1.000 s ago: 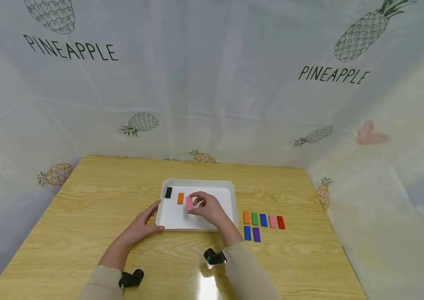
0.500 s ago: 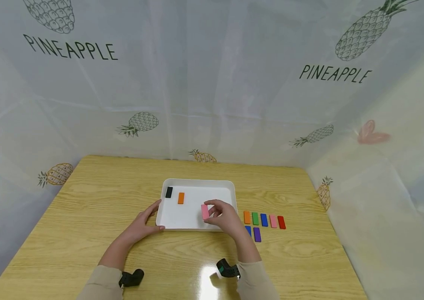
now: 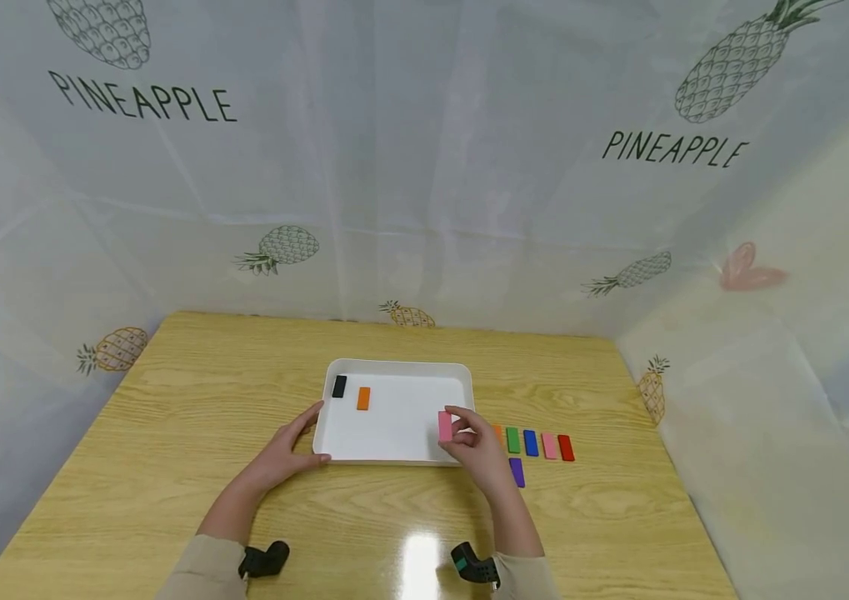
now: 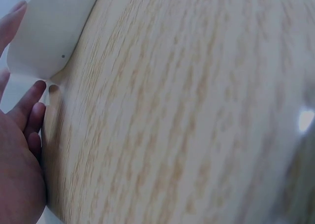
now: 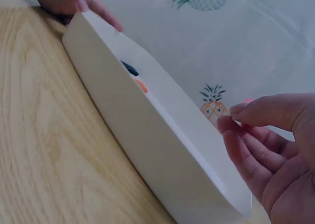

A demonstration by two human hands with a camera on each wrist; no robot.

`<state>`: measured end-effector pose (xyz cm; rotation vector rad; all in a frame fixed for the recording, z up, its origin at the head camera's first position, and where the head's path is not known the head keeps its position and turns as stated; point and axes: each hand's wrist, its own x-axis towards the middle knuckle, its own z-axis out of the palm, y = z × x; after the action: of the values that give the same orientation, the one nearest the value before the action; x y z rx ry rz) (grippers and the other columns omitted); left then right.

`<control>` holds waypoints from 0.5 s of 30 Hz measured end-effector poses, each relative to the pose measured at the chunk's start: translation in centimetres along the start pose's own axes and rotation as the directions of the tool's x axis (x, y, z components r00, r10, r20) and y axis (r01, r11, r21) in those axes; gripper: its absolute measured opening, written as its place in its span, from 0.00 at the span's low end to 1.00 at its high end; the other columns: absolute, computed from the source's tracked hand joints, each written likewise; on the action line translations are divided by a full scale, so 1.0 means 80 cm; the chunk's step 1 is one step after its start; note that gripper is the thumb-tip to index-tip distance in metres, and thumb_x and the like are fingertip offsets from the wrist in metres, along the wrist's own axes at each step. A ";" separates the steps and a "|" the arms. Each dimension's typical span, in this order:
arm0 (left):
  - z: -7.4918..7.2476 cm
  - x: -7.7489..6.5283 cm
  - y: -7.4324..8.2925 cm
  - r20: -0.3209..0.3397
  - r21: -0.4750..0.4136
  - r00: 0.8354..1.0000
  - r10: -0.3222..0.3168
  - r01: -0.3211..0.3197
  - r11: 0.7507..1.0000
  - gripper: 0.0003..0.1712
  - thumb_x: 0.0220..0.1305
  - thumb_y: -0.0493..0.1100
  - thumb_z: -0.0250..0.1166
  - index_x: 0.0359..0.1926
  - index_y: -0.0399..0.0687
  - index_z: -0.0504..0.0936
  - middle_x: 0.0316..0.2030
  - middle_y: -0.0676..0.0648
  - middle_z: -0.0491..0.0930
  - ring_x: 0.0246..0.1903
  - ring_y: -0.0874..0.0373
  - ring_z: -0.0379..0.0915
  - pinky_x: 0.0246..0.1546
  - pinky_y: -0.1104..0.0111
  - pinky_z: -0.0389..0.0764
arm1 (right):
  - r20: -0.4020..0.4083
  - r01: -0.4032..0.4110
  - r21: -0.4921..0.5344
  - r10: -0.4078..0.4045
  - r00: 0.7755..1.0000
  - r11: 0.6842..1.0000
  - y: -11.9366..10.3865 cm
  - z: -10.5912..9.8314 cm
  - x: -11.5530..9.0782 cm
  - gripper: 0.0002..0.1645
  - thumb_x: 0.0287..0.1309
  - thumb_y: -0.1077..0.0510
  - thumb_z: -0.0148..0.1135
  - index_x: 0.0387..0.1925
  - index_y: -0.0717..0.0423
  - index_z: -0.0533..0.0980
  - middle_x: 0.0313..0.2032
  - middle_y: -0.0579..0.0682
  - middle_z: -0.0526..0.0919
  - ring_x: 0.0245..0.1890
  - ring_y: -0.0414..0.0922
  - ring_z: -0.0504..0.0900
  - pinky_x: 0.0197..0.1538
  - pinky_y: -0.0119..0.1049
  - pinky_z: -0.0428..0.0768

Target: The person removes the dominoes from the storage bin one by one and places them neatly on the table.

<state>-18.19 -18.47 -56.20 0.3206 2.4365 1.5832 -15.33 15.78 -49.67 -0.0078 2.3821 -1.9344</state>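
Note:
My right hand (image 3: 481,450) pinches a pink rectangular block (image 3: 444,427) between thumb and fingertips, over the right end of a white tray (image 3: 394,442). In the right wrist view the fingers hide most of that block. My left hand (image 3: 277,456) rests at the tray's near left corner, thumb along the front side and the other fingers at the left side, all fairly straight. Inside the tray lie a black block (image 3: 339,387) at the far left and an orange block (image 3: 363,398) beside it, apart from each other.
Right of the tray, a row on the wooden table (image 3: 604,517) has green (image 3: 513,440), blue (image 3: 531,443), second pink (image 3: 549,446) and red (image 3: 566,447) blocks. A purple block (image 3: 517,472) lies nearer. My right hand partly covers another orange block (image 3: 498,433). A printed curtain (image 3: 424,167) hangs behind.
My right hand has moved right across the tray with the pink block, from beside the orange block to the right end. It now hides the nearer blue block. My left hand has stayed put.

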 end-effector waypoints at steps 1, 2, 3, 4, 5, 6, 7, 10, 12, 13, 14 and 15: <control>0.000 0.000 0.000 0.003 0.003 1.000 0.000 0.000 1.000 0.54 0.54 0.46 0.76 0.76 0.52 0.54 0.69 0.35 0.60 0.67 0.35 0.54 0.64 0.38 0.53 | -0.023 -0.007 0.021 0.008 1.000 1.000 0.008 -0.001 0.001 0.31 0.53 0.72 0.68 0.60 0.62 0.74 0.40 0.58 0.74 0.34 0.47 0.81 0.33 0.29 0.78; 0.000 0.000 0.001 0.002 0.001 1.000 0.003 -0.003 1.000 0.54 0.54 0.45 0.76 0.76 0.51 0.54 0.69 0.34 0.60 0.67 0.35 0.54 0.64 0.38 0.53 | -0.046 -0.003 0.034 0.005 0.999 0.999 0.015 -0.003 0.001 0.31 0.53 0.72 0.68 0.61 0.62 0.74 0.41 0.58 0.74 0.34 0.47 0.82 0.34 0.29 0.79; 0.000 0.000 0.002 0.000 -0.002 1.000 0.002 -0.002 1.000 0.54 0.53 0.45 0.76 0.76 0.51 0.54 0.69 0.34 0.60 0.67 0.35 0.54 0.64 0.39 0.52 | -0.061 -0.001 0.041 0.003 0.998 0.999 0.016 -0.005 -0.001 0.31 0.53 0.72 0.68 0.61 0.62 0.74 0.42 0.58 0.74 0.35 0.47 0.82 0.35 0.30 0.80; 0.000 0.000 0.002 -0.003 -0.004 1.000 0.005 -0.005 1.000 0.54 0.53 0.44 0.76 0.76 0.51 0.54 0.69 0.34 0.60 0.67 0.35 0.54 0.64 0.39 0.52 | -0.079 0.008 0.047 -0.004 0.997 0.999 0.017 -0.007 -0.004 0.31 0.53 0.73 0.68 0.61 0.61 0.74 0.42 0.57 0.73 0.35 0.47 0.82 0.37 0.30 0.80; 0.000 -0.001 0.003 -0.004 -0.007 1.000 0.009 -0.009 1.000 0.54 0.53 0.44 0.76 0.76 0.50 0.55 0.69 0.34 0.60 0.67 0.35 0.54 0.64 0.39 0.52 | -0.094 0.018 0.050 -0.013 0.996 0.999 0.019 -0.010 -0.006 0.31 0.53 0.73 0.67 0.60 0.62 0.74 0.43 0.58 0.73 0.36 0.47 0.82 0.38 0.31 0.81; 0.000 -0.001 0.004 -0.006 -0.010 1.000 0.012 -0.012 1.000 0.54 0.53 0.43 0.76 0.76 0.50 0.55 0.69 0.33 0.61 0.67 0.35 0.54 0.64 0.38 0.52 | -0.110 0.021 0.043 -0.016 0.994 0.999 0.021 -0.013 -0.008 0.31 0.52 0.74 0.67 0.60 0.62 0.74 0.43 0.58 0.73 0.37 0.47 0.82 0.39 0.31 0.82; -0.001 -0.001 0.005 -0.005 -0.012 1.000 0.017 -0.017 1.000 0.54 0.53 0.43 0.76 0.76 0.49 0.55 0.69 0.33 0.60 0.67 0.35 0.54 0.64 0.38 0.52 | -0.124 0.024 0.043 -0.019 0.992 0.999 0.023 -0.016 -0.010 0.31 0.52 0.75 0.66 0.60 0.62 0.75 0.44 0.58 0.74 0.37 0.48 0.82 0.40 0.31 0.82; -0.001 -0.002 0.007 -0.007 -0.022 1.000 0.024 -0.025 0.999 0.54 0.53 0.42 0.76 0.76 0.48 0.55 0.68 0.33 0.60 0.67 0.34 0.54 0.63 0.38 0.52 | -0.156 0.031 0.028 -0.026 0.987 0.999 0.028 -0.025 -0.017 0.31 0.52 0.76 0.65 0.60 0.62 0.75 0.45 0.59 0.74 0.39 0.48 0.81 0.41 0.32 0.82; 0.000 -0.001 0.007 -0.008 -0.024 1.000 0.024 -0.024 0.999 0.54 0.53 0.42 0.76 0.76 0.48 0.55 0.68 0.32 0.61 0.67 0.34 0.54 0.63 0.38 0.52 | -0.174 0.027 0.015 -0.025 0.984 1.000 0.032 -0.031 -0.020 0.31 0.52 0.76 0.65 0.59 0.62 0.75 0.46 0.59 0.74 0.39 0.48 0.81 0.41 0.31 0.82; 0.000 -0.001 0.006 -0.007 -0.023 1.000 0.022 -0.023 0.999 0.54 0.53 0.42 0.76 0.76 0.48 0.55 0.68 0.32 0.60 0.67 0.34 0.54 0.64 0.38 0.52 | -0.179 0.026 0.013 -0.024 0.984 1.000 0.034 -0.034 -0.022 0.31 0.52 0.76 0.65 0.59 0.62 0.75 0.46 0.59 0.73 0.39 0.49 0.80 0.41 0.31 0.82; 0.000 -0.001 0.006 -0.006 -0.020 1.000 0.019 -0.020 1.000 0.54 0.53 0.42 0.76 0.76 0.48 0.55 0.68 0.33 0.61 0.67 0.34 0.54 0.64 0.38 0.52 | -0.184 0.025 0.013 -0.022 0.983 1.000 0.035 -0.037 -0.023 0.31 0.52 0.76 0.65 0.59 0.62 0.75 0.46 0.59 0.73 0.39 0.49 0.80 0.41 0.31 0.82; 0.000 -0.001 0.005 -0.002 -0.011 1.000 0.018 -0.018 1.000 0.54 0.54 0.43 0.75 0.76 0.48 0.54 0.68 0.33 0.60 0.67 0.35 0.54 0.64 0.39 0.53 | -0.191 0.025 0.007 -0.023 0.981 1.000 0.036 -0.040 -0.025 0.31 0.51 0.76 0.66 0.59 0.62 0.75 0.46 0.59 0.73 0.39 0.48 0.79 0.40 0.31 0.82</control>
<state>-18.11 -18.29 -55.85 0.3395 2.4324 1.6045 -13.43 19.62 -51.75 0.1578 2.4999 -2.0434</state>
